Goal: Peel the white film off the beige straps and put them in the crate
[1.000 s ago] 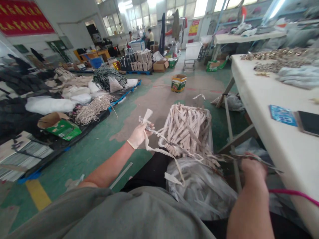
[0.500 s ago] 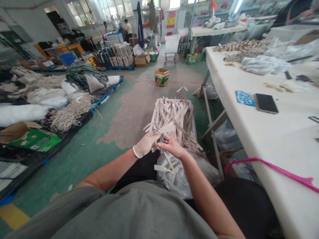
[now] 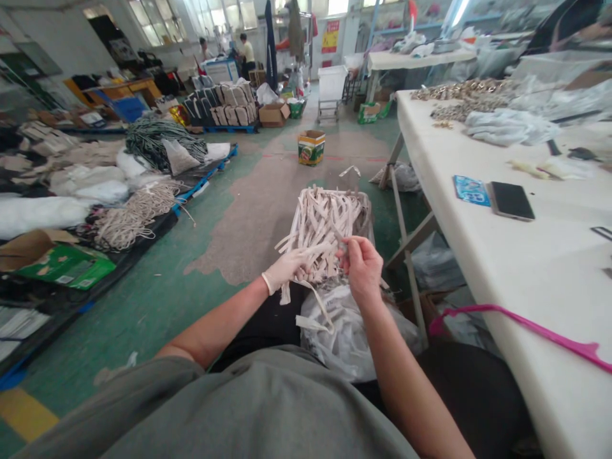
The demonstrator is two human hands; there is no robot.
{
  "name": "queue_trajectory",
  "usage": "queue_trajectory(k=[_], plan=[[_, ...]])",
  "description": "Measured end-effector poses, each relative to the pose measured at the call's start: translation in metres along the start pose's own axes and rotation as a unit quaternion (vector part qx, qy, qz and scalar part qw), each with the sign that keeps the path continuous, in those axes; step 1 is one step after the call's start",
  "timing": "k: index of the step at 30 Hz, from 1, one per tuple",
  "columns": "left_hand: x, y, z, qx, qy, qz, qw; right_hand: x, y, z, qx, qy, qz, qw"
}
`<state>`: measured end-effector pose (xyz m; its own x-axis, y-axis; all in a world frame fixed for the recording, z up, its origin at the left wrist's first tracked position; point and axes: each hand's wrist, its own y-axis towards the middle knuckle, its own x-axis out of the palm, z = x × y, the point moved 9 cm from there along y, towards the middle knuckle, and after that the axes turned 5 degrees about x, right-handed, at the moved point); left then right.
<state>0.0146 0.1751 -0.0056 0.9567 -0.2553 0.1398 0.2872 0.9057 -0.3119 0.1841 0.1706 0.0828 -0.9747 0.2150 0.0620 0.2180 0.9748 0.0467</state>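
In a pale glove, my left hand [image 3: 287, 268] is closed on a cream fabric strip [image 3: 285, 293] whose end hangs below the fingers. My bare right hand [image 3: 362, 264] is raised a little to the right, its thumb and fingers pinched on a strip end [image 3: 338, 234]. Whether both hands hold the same strip I cannot tell. Just beyond them a heap of cream strips [image 3: 325, 217] fills a white basket [image 3: 370, 217]. Below my hands lies a translucent plastic bag [image 3: 351, 331], with a loose strip [image 3: 313, 324] across it.
To the right runs a white-topped table [image 3: 482, 255] bearing a phone [image 3: 511, 200], a blue packet [image 3: 472, 190] and a pink strap [image 3: 521, 319]. A small carton [image 3: 311, 148] stands ahead on the floor. Bundled cords [image 3: 138, 217] lie on the left pallet. Two people work far back.
My right hand has moved right and up, away from my left hand, and now pinches a strip end. My left hand has shifted slightly, with a strip end now hanging beneath it.
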Motion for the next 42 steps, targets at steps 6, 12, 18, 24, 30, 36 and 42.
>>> queue_trajectory(k=[6, 12, 18, 24, 30, 36, 42], plan=[[0.028, -0.004, -0.019, 0.03, 0.144, -0.099, 0.984, 0.055, -0.026, 0.028, 0.02, -0.113, -0.277, 0.954], [0.01, -0.013, 0.004, 0.04, 0.061, -0.136, 0.988, 0.036, -0.018, 0.025, -0.053, -0.255, -0.256, 0.931], [0.006, -0.006, 0.01, 0.061, 0.002, -0.056, 0.997, 0.037, -0.024, 0.008, -0.131, -0.35, -0.218, 0.902], [0.001, -0.007, 0.026, 0.095, 0.032, 0.011, 0.995, 0.04, -0.03, 0.004, -0.146, -0.357, -0.184, 0.904], [0.002, -0.01, 0.035, 0.059, -0.056, -0.018, 0.997, 0.024, -0.016, 0.034, 0.082, -0.185, -0.163, 0.966], [0.025, -0.015, 0.03, 0.019, -0.16, -0.089, 0.983, 0.036, -0.017, 0.047, 0.133, -0.102, -0.233, 0.958], [0.039, -0.021, 0.024, -0.018, -0.156, -0.123, 0.98, 0.04, -0.019, 0.057, 0.109, -0.129, -0.289, 0.942]])
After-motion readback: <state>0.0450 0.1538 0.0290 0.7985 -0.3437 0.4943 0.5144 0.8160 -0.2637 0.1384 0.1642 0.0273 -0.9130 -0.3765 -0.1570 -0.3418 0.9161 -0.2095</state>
